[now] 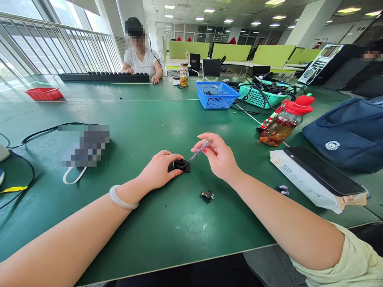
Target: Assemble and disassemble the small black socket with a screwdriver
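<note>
A small black plastic part [181, 165] lies on the green table, gripped at its left side between the thumb and fingers of my left hand [160, 169]. My right hand [220, 155] pinches a screwdriver [201, 148] with a clear handle. Its thin shaft slants down to the left, and the tip meets the right side of the black part. Whether the tip sits in a screw is too small to tell. Nearer to me, a second small black piece with metal prongs [207, 195] lies loose on the table.
A blue basket [217, 95], a green basket with cables [260, 97] and a red tray [44, 93] stand farther back. On the right are a red-lidded bottle [281, 125], a tissue pack [305, 181] under a phone [324, 169], and a navy bag [347, 135]. Another person [140, 59] sits opposite.
</note>
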A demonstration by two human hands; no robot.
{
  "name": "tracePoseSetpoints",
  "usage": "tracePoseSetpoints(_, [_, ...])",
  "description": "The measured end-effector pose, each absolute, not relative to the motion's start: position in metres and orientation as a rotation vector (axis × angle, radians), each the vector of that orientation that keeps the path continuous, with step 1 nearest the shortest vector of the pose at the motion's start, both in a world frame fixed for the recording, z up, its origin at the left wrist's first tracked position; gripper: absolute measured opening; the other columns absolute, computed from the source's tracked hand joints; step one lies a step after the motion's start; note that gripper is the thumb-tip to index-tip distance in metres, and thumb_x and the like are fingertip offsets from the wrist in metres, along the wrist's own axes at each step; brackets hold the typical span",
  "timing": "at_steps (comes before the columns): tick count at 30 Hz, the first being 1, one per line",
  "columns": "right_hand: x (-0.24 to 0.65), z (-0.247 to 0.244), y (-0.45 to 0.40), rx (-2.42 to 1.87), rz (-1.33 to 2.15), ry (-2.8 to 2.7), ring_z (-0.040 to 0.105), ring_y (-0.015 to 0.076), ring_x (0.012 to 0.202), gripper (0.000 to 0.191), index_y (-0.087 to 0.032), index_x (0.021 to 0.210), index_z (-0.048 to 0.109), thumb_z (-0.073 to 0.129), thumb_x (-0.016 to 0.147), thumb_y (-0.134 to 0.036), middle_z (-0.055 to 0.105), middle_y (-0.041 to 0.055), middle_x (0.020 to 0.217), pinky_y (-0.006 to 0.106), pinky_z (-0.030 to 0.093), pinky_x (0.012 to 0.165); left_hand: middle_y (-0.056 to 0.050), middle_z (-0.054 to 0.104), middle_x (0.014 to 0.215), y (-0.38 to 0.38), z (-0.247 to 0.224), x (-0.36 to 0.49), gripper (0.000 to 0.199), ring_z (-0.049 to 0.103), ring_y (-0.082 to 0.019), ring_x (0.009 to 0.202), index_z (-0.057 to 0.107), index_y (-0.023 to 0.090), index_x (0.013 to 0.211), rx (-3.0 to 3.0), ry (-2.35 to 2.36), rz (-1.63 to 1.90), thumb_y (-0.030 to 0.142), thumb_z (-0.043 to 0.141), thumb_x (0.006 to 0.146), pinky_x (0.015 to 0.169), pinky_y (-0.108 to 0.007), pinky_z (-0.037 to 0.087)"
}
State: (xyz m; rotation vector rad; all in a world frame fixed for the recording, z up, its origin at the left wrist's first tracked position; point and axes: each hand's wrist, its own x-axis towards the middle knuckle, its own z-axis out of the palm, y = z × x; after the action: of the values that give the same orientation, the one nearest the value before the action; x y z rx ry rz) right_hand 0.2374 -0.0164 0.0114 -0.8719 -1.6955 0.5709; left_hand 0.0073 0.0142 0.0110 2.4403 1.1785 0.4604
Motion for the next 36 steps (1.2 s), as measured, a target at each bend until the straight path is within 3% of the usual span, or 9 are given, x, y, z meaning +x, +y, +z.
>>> tracePoseSetpoints(9, [0.232, 0.016, -0.031, -0.668, 0.211, -1.721, 0.075, 0.0175, 0.091, 0.022, -0.028, 0.121, 0.054, 0.045, 0.102, -0.020, 0.073, 0.0036, 0.099, 0.039, 0.064, 0.088, -0.008, 0.071, 0.113, 0.015, 0.010, 0.008, 0.040, 0.059, -0.030, 0.116, 0.068, 0.028, 0.125, 2.478, 1.149, 0.475, 0.040, 0.067, 0.087, 0.106, -0.049, 0.049])
tracePoseSetpoints(14, [0.224, 0.014, -0.033, -0.661, 0.182, -1.878, 0.074, 0.0149, 0.093, 0.030, -0.028, 0.122, 0.056, 0.048, 0.099, -0.011, 0.075, 0.0024, 0.102, 0.033, 0.063, 0.088, -0.008, 0.071, 0.115, 0.015, 0.010, 0.008, 0.042, 0.058, -0.030, 0.117, 0.068, 0.026, 0.125, 2.504, 1.150, 0.482, 0.040, 0.069, 0.086, 0.106, -0.049, 0.049])
tracePoseSetpoints(23, [0.224, 0.012, -0.027, -0.851, 0.184, -1.777, 0.073, 0.0159, 0.084, 0.021, -0.028, 0.118, 0.055, 0.059, 0.097, -0.024, 0.073, 0.0011, 0.093, 0.035, 0.062, 0.084, -0.007, 0.071, 0.113, 0.014, 0.009, 0.007, 0.040, 0.059, -0.030, 0.116, 0.069, 0.028, 0.124, 2.498, 1.151, 0.500, 0.041, 0.068, 0.086, 0.105, -0.050, 0.050])
tracePoseSetpoints(27, [0.222, 0.014, -0.034, -0.713, 0.103, -1.749, 0.074, 0.0170, 0.082, 0.022, -0.028, 0.120, 0.051, 0.055, 0.100, -0.023, 0.072, 0.0026, 0.094, 0.038, 0.063, 0.085, -0.007, 0.072, 0.112, 0.013, 0.012, 0.008, 0.039, 0.059, -0.030, 0.115, 0.069, 0.026, 0.123, 2.508, 1.151, 0.488, 0.039, 0.069, 0.086, 0.105, -0.049, 0.049])
tracePoseSetpoints(31, [0.219, 0.015, -0.037, -0.632, 0.014, -1.867, 0.074, 0.0161, 0.083, 0.026, -0.029, 0.121, 0.051, 0.056, 0.098, -0.018, 0.073, 0.0020, 0.096, 0.033, 0.064, 0.079, -0.007, 0.072, 0.111, 0.013, 0.012, 0.008, 0.039, 0.059, -0.030, 0.115, 0.069, 0.026, 0.123, 2.534, 1.142, 0.487, 0.039, 0.068, 0.086, 0.105, -0.049, 0.049])
tracePoseSetpoints(36, [0.214, 0.012, -0.032, -0.585, -0.112, -2.035, 0.074, 0.0182, 0.088, 0.023, -0.030, 0.120, 0.053, 0.051, 0.100, -0.019, 0.074, 0.0003, 0.096, 0.040, 0.063, 0.089, -0.008, 0.073, 0.109, 0.014, 0.011, 0.008, 0.037, 0.059, -0.031, 0.115, 0.070, 0.024, 0.119, 2.580, 1.102, 0.524, 0.042, 0.067, 0.087, 0.104, -0.051, 0.049])
